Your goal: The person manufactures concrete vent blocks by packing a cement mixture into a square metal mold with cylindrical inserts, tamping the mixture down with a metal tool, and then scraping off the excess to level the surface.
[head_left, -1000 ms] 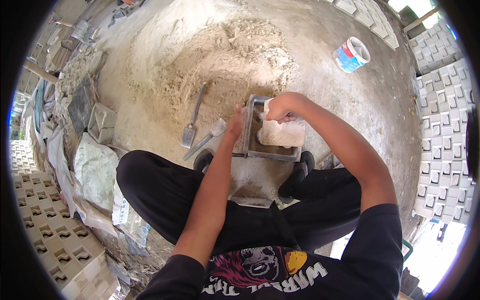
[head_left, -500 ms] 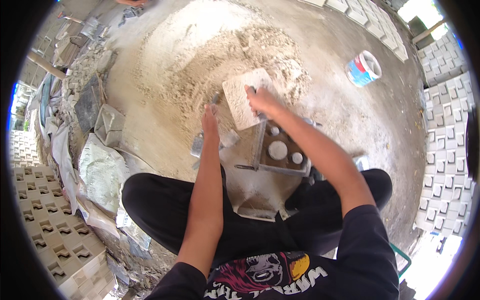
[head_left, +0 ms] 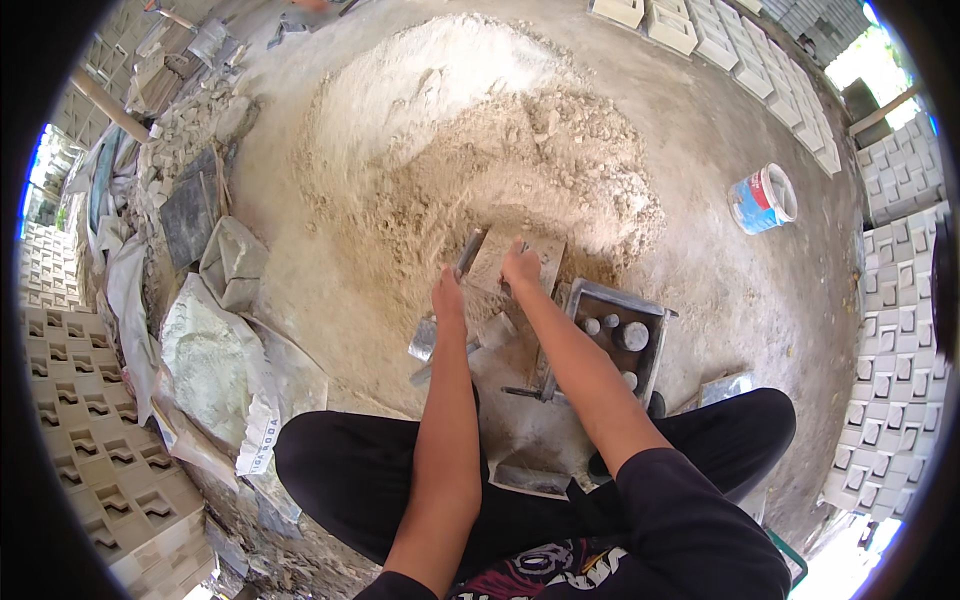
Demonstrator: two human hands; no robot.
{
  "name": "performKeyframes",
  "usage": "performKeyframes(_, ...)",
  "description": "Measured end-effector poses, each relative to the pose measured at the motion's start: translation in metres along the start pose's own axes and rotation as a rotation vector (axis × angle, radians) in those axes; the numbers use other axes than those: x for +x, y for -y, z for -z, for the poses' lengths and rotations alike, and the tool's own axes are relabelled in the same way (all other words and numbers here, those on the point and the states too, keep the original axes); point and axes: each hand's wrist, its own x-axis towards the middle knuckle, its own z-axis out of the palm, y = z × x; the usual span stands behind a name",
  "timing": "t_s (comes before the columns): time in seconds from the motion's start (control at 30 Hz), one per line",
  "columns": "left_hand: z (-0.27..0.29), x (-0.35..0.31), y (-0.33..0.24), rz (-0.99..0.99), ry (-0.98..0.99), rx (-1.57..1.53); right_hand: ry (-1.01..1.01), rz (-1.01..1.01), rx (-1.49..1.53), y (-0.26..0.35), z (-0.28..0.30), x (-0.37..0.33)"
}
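Note:
My right hand grips the dark handle of a flat rectangular board dusted with sandy mix. That board rests low against the near edge of a heap of pale sandy mix. Beside its left edge, my left hand is closed around the handle of a short grey tool; the rest of this tool is partly hidden. Just right of my right forearm stands an open rectangular mould box with several round pegs inside, its left part covered by the arm.
Small grey pieces lie by my left forearm. An opened sack of whitish powder sits at the left. A blue and white bucket stands at the right. Stacked pale blocks line the right side, with more blocks at the left.
My right hand has moved the board from beside the mould box's far corner down to the heap's near edge. The view has shifted, and the box's inside and pegs show more deeply.

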Motion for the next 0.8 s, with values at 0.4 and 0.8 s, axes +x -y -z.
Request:
performKeyframes(0.4,0.008,-0.014,-0.015,-0.034,-0.106,-0.091,-0.118,0.513,-0.089,-0.031,0.036,-0.066)
performKeyframes(0.8,-0.1,-0.11,-0.005,-0.253,0.331,0.223,-0.125,0.285,0.072,-0.055,0.167,-0.154)
